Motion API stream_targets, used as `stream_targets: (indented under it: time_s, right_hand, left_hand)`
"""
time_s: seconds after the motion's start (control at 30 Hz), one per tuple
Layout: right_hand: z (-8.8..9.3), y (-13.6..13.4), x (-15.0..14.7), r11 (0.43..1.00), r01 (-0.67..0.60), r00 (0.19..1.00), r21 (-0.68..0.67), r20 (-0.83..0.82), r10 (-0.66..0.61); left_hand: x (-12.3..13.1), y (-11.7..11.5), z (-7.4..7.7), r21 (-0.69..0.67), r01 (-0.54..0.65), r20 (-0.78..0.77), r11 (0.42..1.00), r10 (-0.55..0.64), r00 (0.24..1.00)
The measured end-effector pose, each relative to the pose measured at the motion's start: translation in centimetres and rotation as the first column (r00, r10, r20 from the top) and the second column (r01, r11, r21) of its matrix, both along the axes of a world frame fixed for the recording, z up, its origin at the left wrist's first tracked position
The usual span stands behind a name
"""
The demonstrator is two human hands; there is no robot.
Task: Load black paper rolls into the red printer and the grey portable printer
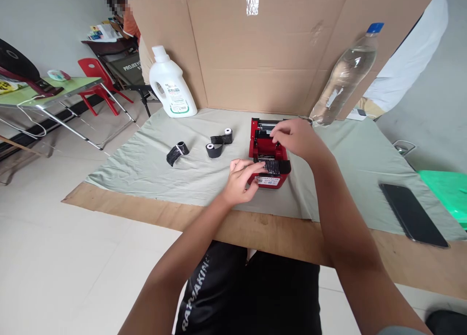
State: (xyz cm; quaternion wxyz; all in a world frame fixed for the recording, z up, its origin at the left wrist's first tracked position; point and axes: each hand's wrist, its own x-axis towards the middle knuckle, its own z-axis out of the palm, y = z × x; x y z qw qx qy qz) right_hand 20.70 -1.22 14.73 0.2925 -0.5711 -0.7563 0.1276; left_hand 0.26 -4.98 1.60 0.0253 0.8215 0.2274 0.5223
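A red machine (269, 183) with black trim, metal rollers and a white label on its front stands on the cloth. My left hand (241, 182) is at its front left corner, fingers bent over the top edge and thumb low by the front face. Its fingertips touch a crinkled black ribbon (272, 167) lying across that edge. Over the open inside of the machine, my right hand (295, 136) has its fingers curled downward in a pinch; what they hold, if anything, is hidden. Left of the machine lie black ribbon rolls (214, 151), some partly unwound.
Behind stands a cardboard screen (255, 48), with a white detergent bottle (171, 89) at left and a water bottle (345, 77) leaning at right. A phone (412, 213) lies near the right table edge. A person (131, 24) is in the far left background.
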Motion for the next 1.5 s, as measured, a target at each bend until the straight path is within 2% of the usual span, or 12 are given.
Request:
stream_targets:
  time_s: [0.13, 0.3, 0.57, 0.63, 0.73, 0.83, 0.93, 1.03, 1.13, 1.23, 1.4, 1.5]
  right_hand:
    - [-1.9, 1.1, -1.3, 0.973, -0.096, 0.973, -0.208, 0.184, 0.136]
    - [-3.6, 2.8, -2.6, 0.926, -0.026, 0.901, -0.377, 0.392, 0.186]
    - [-3.2, 4.4, -1.9, 0.778, -0.107, 0.847, -0.619, 0.352, 0.398]
    - [-3.2, 4.4, -1.7, 0.785, -0.134, 0.852, -0.605, 0.334, 0.403]
    - [-2.8, 3.5, -0.9, 0.855, -0.184, 0.898, -0.485, 0.270, 0.347]
    - [-1.5, 1.6, 0.0, 0.914, -0.268, 0.941, -0.305, 0.123, 0.316]
    - [0.3, -0.5, 0.0, 0.925, -0.367, 0.930, -0.099, -0.011, 0.367]
    - [1.0, -1.7, -1.3, 0.888, -0.459, 0.884, 0.027, -0.088, 0.460]
    - [0.2, -1.9, -3.2, 0.833, -0.552, 0.828, 0.014, -0.102, 0.551]
    - [-0.9, -1.7, -4.5, 0.805, -0.594, 0.798, 0.000, -0.131, 0.588]
    - [-1.3, -1.8, -4.7, 0.895, -0.440, 0.883, -0.068, -0.216, 0.417]
    - [-1.1, -1.9, -4.6, 0.887, -0.458, 0.867, -0.052, -0.245, 0.434]
  left_hand:
    - [0.1, -0.1, 0.1, 0.033, -0.023, 0.025, 0.999, 0.022, 0.999]
    - [0.2, -0.2, 0.1, 0.034, -0.054, 0.019, 0.998, 0.054, 0.998]
    - [-0.1, -0.3, 0.1, 0.005, -0.056, 0.011, 0.998, 0.056, 0.998]
    - [-0.2, -0.3, 0.1, 0.006, -0.076, -0.006, 0.997, 0.076, 0.997]
    - [-0.6, -0.2, 0.4, 0.024, -0.107, -0.001, 0.994, 0.107, 0.994]
    - [-1.1, 0.1, 0.9, 0.018, -0.144, 0.141, 0.989, 0.140, 0.980]
    - [-1.8, 0.8, 1.2, -0.125, -0.129, 0.254, 0.984, 0.157, 0.954]
    - [-2.2, 1.4, 1.3, -0.343, 0.033, 0.379, 0.939, 0.106, 0.919]
    - [-2.3, 1.9, 1.2, -0.440, 0.200, 0.475, 0.876, 0.038, 0.879]
    - [-2.2, 2.0, 1.3, -0.472, 0.229, 0.511, 0.851, 0.052, 0.858]
    - [-2.3, 2.0, 1.6, -0.443, 0.207, 0.582, 0.872, 0.104, 0.807]
    - [-2.4, 2.1, 1.6, -0.469, 0.201, 0.568, 0.860, 0.120, 0.814]
